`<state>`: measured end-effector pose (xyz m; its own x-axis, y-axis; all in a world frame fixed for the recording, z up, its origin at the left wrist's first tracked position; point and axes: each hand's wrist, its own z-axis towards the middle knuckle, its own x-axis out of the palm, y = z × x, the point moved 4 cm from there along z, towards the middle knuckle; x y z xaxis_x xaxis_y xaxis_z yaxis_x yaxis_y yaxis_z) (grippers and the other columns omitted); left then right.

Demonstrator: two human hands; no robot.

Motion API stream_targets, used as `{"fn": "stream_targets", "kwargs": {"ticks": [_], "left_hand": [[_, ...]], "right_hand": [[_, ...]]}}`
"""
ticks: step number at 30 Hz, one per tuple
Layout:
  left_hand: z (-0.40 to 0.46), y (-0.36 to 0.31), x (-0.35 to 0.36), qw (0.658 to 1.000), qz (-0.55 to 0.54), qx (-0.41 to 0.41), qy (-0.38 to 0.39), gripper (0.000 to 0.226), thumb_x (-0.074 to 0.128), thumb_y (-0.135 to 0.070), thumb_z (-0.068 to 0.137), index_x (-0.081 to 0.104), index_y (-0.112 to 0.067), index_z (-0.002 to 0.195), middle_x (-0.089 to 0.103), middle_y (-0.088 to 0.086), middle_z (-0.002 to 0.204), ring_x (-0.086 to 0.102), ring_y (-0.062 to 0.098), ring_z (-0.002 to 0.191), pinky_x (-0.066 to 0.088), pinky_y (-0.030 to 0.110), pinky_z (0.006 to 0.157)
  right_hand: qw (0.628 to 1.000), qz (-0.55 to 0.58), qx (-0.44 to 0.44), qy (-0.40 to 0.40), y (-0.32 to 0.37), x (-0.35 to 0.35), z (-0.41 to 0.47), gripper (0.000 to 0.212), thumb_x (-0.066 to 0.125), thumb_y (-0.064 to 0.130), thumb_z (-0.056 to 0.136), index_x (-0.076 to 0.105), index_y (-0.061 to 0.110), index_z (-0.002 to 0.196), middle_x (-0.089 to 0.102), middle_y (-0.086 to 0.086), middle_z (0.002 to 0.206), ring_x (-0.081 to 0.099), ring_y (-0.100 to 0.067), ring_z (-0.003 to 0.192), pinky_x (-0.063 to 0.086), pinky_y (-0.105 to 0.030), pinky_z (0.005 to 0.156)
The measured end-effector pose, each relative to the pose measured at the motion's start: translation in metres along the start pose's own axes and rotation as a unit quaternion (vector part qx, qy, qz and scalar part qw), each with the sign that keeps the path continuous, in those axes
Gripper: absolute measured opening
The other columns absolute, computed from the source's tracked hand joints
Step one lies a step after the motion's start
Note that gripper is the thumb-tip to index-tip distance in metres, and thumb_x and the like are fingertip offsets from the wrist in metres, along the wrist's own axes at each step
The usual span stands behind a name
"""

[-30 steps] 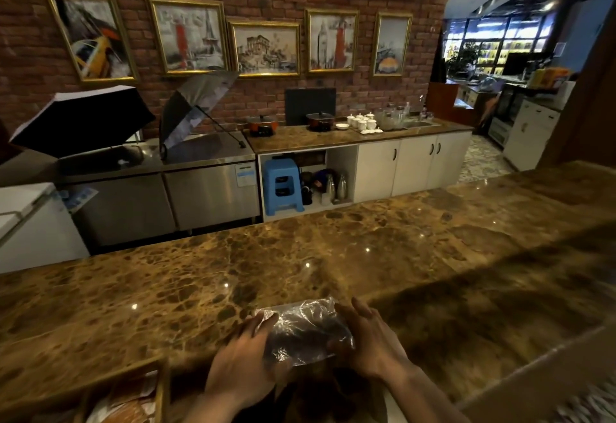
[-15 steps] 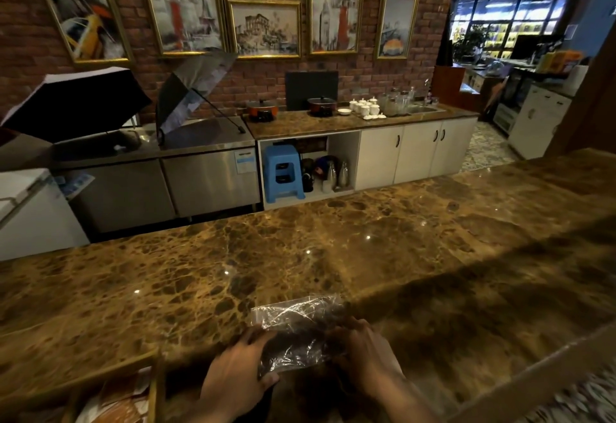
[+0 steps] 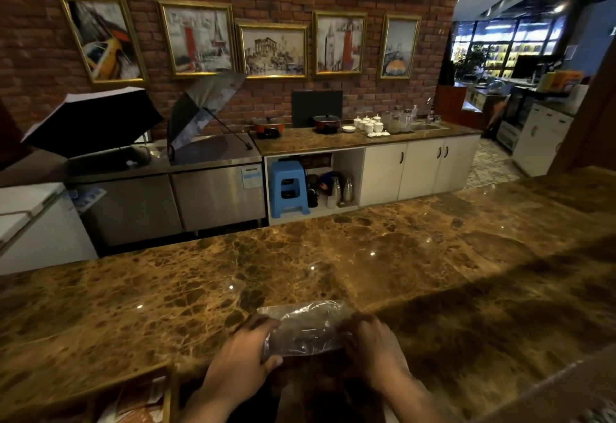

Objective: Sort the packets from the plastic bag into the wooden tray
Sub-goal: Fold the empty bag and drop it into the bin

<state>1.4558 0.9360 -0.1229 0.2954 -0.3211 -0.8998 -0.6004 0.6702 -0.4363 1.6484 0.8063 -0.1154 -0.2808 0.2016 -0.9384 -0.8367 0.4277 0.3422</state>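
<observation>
Both hands hold a clear plastic bag (image 3: 305, 329) at the near edge of the marble counter (image 3: 333, 256). The left hand (image 3: 241, 354) grips the bag's left end, fingers curled over the top and thumb tucked beneath. The right hand (image 3: 375, 346) has its fingers curled round the right end. The bag lies stretched between them, crumpled and shiny, with dark contents that are too blurred to identify as separate packets; whether it rests on the stone or is lifted just above it cannot be told.

To the lower left, close to the left forearm, the corner of the wooden tray (image 3: 168, 389) enters the view, with pale and orange packets (image 3: 140, 402) lying inside it.

Beyond the counter stands a steel unit with two open umbrellas (image 3: 143, 119) on top. To its right, a blue stool (image 3: 288, 187) sits in an open cupboard bay under a second worktop, which carries two pots (image 3: 296, 124) and white cups (image 3: 368, 124). Framed pictures (image 3: 271, 50) hang on the brick wall behind.
</observation>
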Motion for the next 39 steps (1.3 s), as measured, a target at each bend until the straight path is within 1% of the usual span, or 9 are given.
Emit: {"fn": "stream_targets", "kwargs": {"ticks": [6,9,13,18,22,25,28,33,39], "left_hand": [[0.006,-0.013,-0.048,0.999,0.008,0.009,-0.04,0.058,0.068,-0.042,0.089,0.04,-0.044,0.14,0.045,-0.015,0.146,0.049,0.01,0.13,0.042,0.028,0.107],[0.01,-0.021,-0.076,0.998,0.007,0.005,-0.065,0.06,0.069,-0.038,0.089,0.039,-0.046,0.14,0.043,-0.016,0.146,0.05,0.01,0.127,0.045,0.031,0.105],[0.01,-0.034,-0.12,0.993,0.023,0.017,-0.118,0.062,0.069,-0.036,0.089,0.037,-0.044,0.142,0.039,-0.016,0.148,0.048,0.01,0.13,0.045,0.031,0.105],[0.01,-0.042,-0.165,0.985,0.015,0.038,-0.166,0.059,0.069,-0.035,0.089,0.04,-0.044,0.139,0.044,-0.015,0.145,0.056,0.011,0.121,0.05,0.032,0.101],[0.006,-0.05,-0.198,0.977,0.02,0.058,-0.203,0.055,0.068,-0.035,0.09,0.044,-0.042,0.138,0.046,-0.016,0.141,0.056,0.012,0.118,0.051,0.033,0.098],[0.0,-0.051,-0.221,0.97,0.02,0.069,-0.231,0.052,0.068,-0.035,0.09,0.045,-0.042,0.136,0.045,-0.017,0.142,0.056,0.016,0.12,0.051,0.035,0.097],[-0.005,-0.052,-0.238,0.965,0.023,0.076,-0.251,0.051,0.068,-0.037,0.089,0.046,-0.041,0.135,0.044,-0.016,0.143,0.057,0.017,0.114,0.051,0.035,0.095],[-0.016,-0.053,-0.256,0.954,0.045,0.09,-0.283,0.052,0.071,-0.037,0.088,0.05,-0.034,0.136,0.042,-0.012,0.149,0.054,0.017,0.125,0.047,0.032,0.099],[-0.027,-0.056,-0.274,0.952,0.064,0.074,-0.29,0.055,0.071,-0.036,0.089,0.049,-0.032,0.139,0.041,-0.007,0.153,0.049,0.021,0.133,0.044,0.038,0.109]], "right_hand": [[0.999,0.018,-0.021,-0.045,0.022,-0.046,0.012,0.031,0.057,0.026,0.099,0.063,0.034,0.127,0.062,0.009,0.134,0.058,-0.012,0.122,0.048,-0.027,0.098],[0.996,0.007,-0.034,-0.079,0.038,-0.071,0.019,0.032,0.056,0.026,0.099,0.061,0.034,0.13,0.057,0.01,0.137,0.054,-0.013,0.126,0.046,-0.028,0.099],[0.992,0.002,-0.051,-0.115,0.063,-0.11,0.024,0.034,0.057,0.027,0.099,0.059,0.035,0.131,0.055,0.01,0.138,0.053,-0.014,0.127,0.046,-0.03,0.101],[0.984,-0.002,-0.061,-0.17,0.086,-0.147,0.027,0.031,0.061,0.026,0.096,0.063,0.036,0.126,0.06,0.01,0.133,0.056,-0.014,0.121,0.048,-0.031,0.096],[0.972,-0.007,-0.087,-0.217,0.104,-0.173,0.028,0.03,0.065,0.023,0.093,0.067,0.034,0.12,0.065,0.009,0.127,0.063,-0.014,0.112,0.052,-0.03,0.091],[0.964,-0.001,-0.104,-0.246,0.118,-0.188,0.028,0.028,0.067,0.022,0.09,0.07,0.032,0.116,0.068,0.007,0.123,0.065,-0.018,0.109,0.055,-0.035,0.088],[0.956,0.008,-0.125,-0.264,0.13,-0.202,0.026,0.026,0.068,0.023,0.09,0.07,0.031,0.115,0.069,0.007,0.12,0.066,-0.019,0.106,0.056,-0.038,0.086],[0.95,0.009,-0.147,-0.277,0.145,-0.219,0.026,0.025,0.066,0.024,0.09,0.069,0.032,0.114,0.068,0.006,0.116,0.066,-0.02,0.099,0.055,-0.038,0.078],[0.943,0.013,-0.17,-0.287,0.159,-0.23,0.022,0.028,0.067,0.023,0.089,0.068,0.03,0.116,0.067,0.005,0.115,0.065,-0.021,0.098,0.056,-0.039,0.075]]}}
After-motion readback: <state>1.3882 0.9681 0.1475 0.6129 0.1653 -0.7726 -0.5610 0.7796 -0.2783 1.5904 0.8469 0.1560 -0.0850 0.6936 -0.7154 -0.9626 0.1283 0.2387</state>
